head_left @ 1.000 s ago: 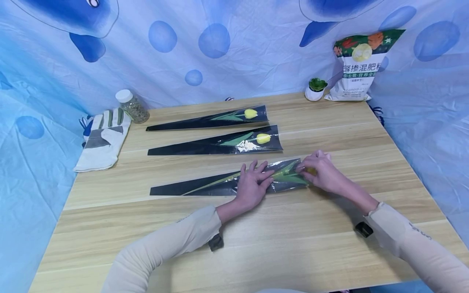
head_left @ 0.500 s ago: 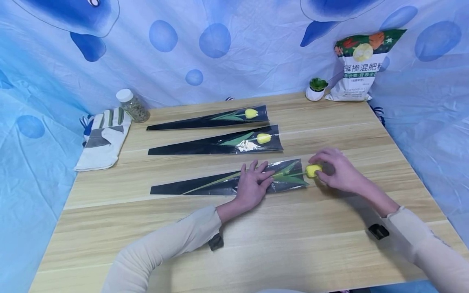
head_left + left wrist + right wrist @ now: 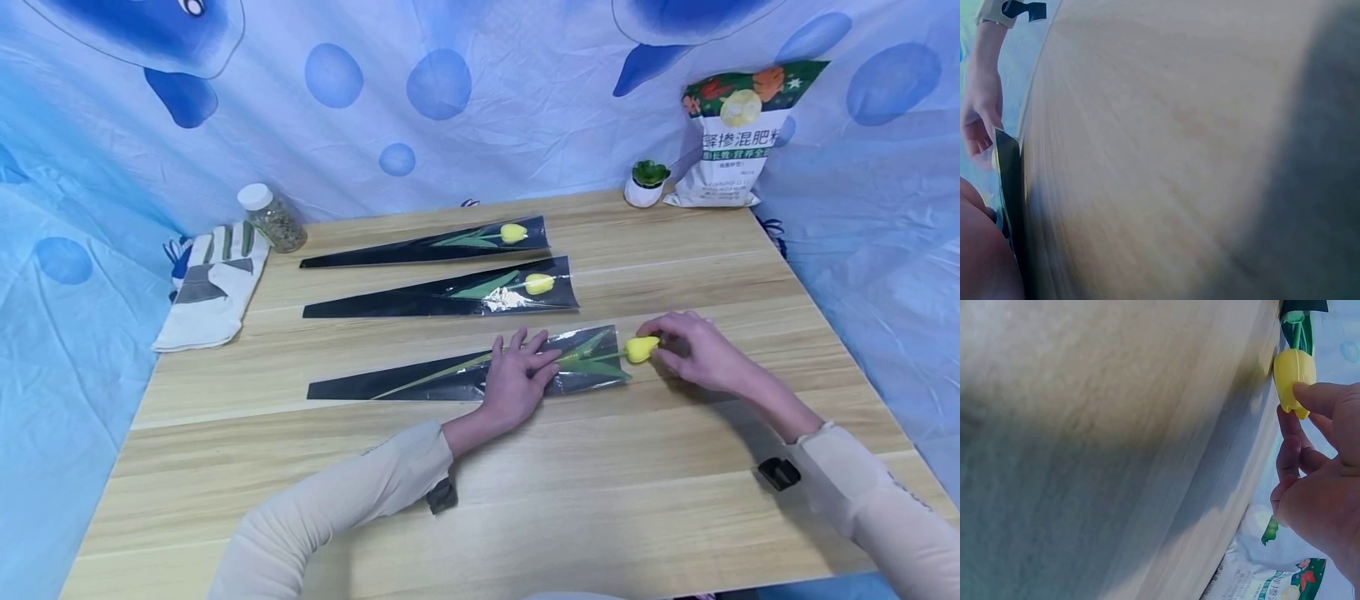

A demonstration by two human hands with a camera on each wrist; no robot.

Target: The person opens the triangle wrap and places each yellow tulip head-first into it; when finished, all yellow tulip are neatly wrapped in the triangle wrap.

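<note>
While the left hand (image 3: 517, 379) lies flat on the nearest sleeve (image 3: 465, 375) on the surface (image 3: 600, 500), the right hand (image 3: 693, 350) pinches the yellow tulip head (image 3: 639, 348) poking from its wide end; drawing it clear probably calls for a straight, gentle pull.

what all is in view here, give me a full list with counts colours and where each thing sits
nearest tulip: 1, yellow head, green stem, head sticking out of the nearest sleeve's wide end
nearest sleeve: 1, black and clear, front row of the table
other wrapped tulips: 2, yellow, each inside a black sleeve, middle and back rows
table: 1, light wood
work glove: 1, white and grey, left edge
jar: 1, clear, white cap, back left
small potted plant: 1, green in white pot, back right
fertiliser bag: 1, white and green, back right
backdrop cloth: 1, blue
left hand: flat on the nearest sleeve
right hand: pinches the tulip head
</note>
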